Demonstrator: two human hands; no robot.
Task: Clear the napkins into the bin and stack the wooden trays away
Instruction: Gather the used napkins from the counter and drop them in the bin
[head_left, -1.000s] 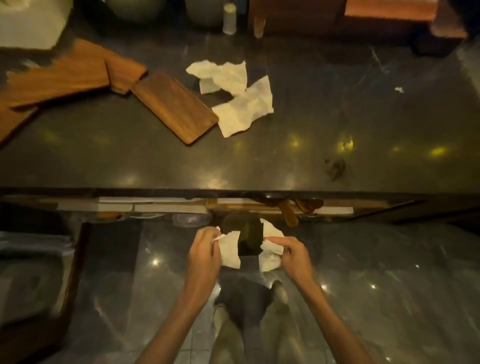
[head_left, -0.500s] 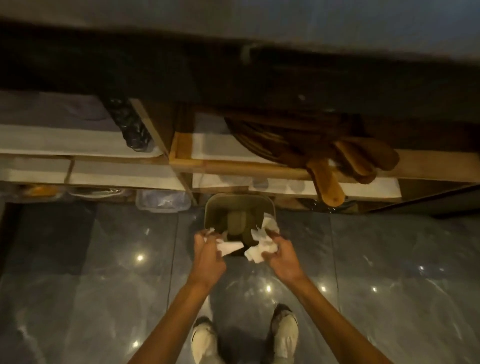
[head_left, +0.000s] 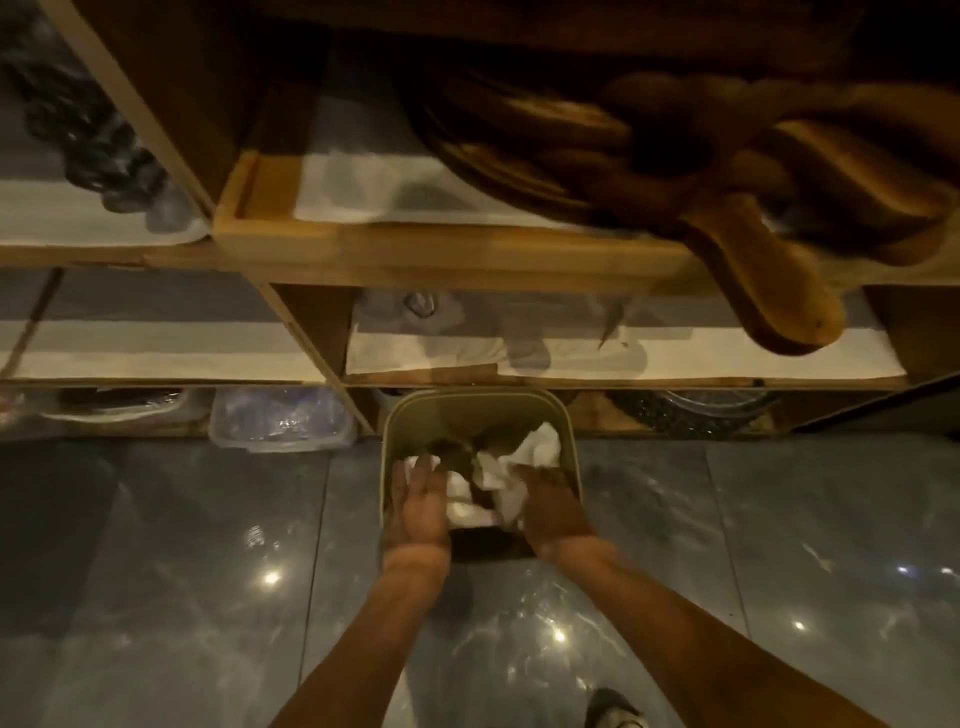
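Note:
An olive bin stands on the floor under the shelves, and both my hands reach into its mouth. My left hand has its fingers stretched out straight over a crumpled white napkin that lies just beneath them. My right hand points down into the bin and grips a second white napkin, which bunches up around its hidden fingertips. The wooden trays from the counter are out of view.
Wooden shelves rise just behind the bin. Wooden boards with handles jut off the upper shelf at the right, above the bin. A clear plastic tub sits left of the bin. Glossy grey floor tiles surround it.
My view dropped from the countertop to the bin and drew closer. Both hands carried the napkins down from above the bin into its mouth, and my left fingers straightened out.

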